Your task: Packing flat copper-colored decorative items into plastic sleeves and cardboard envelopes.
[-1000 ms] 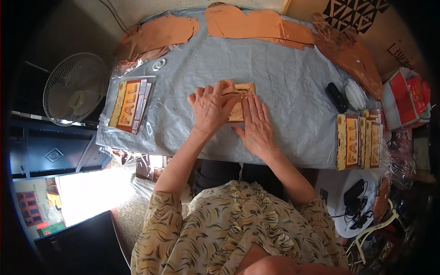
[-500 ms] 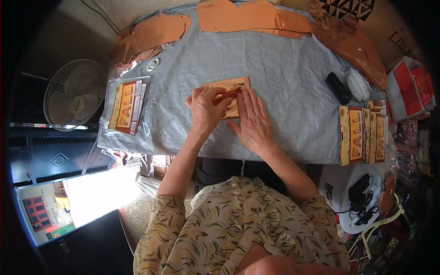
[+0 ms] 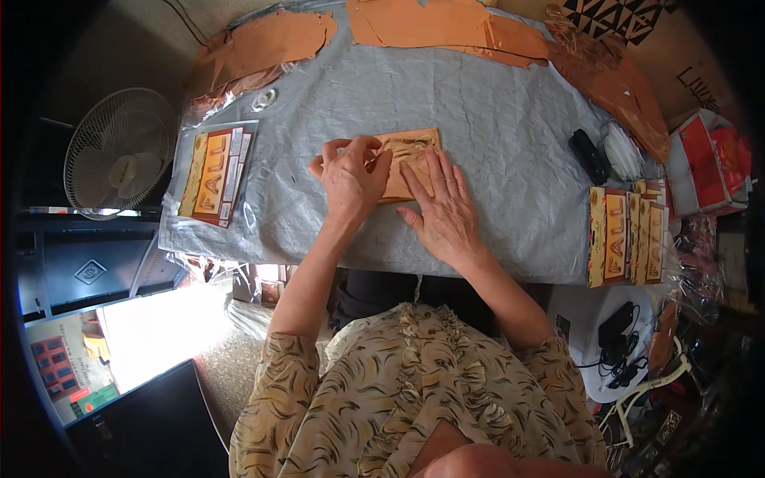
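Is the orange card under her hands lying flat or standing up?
Flat. The orange card lies on the grey table cover, with the right hand spread on it and the left hand at its left edge.

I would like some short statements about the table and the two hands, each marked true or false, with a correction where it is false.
1. Both hands rest on the orange card in the middle of the table. True: the left hand covers its left part, and the right hand lies flat on its right part.
2. The right hand holds the black tool. False: the tool lies alone on the grey table cover, apart from both hands.
3. A white fan stands to the left of the table. True.
4. The stack of packaged cards lies at the far edge of the table. False: it lies at the near right edge.
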